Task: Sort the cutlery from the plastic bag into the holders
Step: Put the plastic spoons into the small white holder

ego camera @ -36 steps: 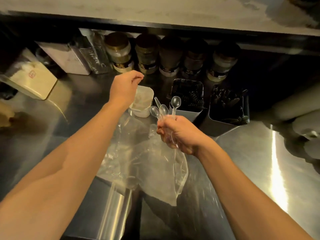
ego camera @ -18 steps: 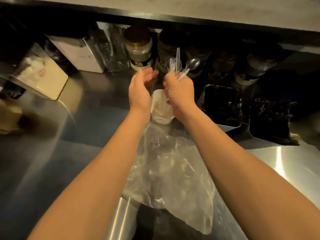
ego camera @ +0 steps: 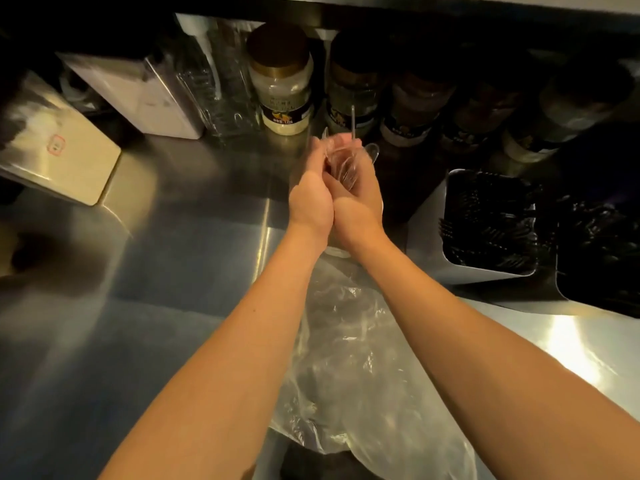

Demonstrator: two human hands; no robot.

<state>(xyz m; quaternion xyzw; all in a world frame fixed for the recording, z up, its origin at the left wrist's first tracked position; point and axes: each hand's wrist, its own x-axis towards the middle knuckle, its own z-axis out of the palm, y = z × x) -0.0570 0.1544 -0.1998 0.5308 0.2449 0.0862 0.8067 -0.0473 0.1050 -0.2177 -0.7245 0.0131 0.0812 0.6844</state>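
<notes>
My left hand (ego camera: 310,199) and my right hand (ego camera: 360,199) are pressed together around a bunch of clear plastic spoons (ego camera: 343,164), held upright above the white holder (ego camera: 337,251), which my wrists mostly hide. One spoon handle (ego camera: 353,124) sticks up past my fingers. The clear plastic bag (ego camera: 353,368) lies crumpled on the steel counter under my forearms. Two more holders stand to the right: a white one (ego camera: 429,233) with black forks and a dark one (ego camera: 599,265) with black cutlery.
Several jars (ego camera: 282,81) line the back under a shelf. A white box (ego camera: 138,95) and a clear container (ego camera: 214,88) stand at the back left. A cream box (ego camera: 62,157) sits at the left on the steel counter (ego camera: 173,244).
My right hand carried the spoons from over the bag to above the white holder. My left hand closed in from the side, and now both hands clasp the bunch.
</notes>
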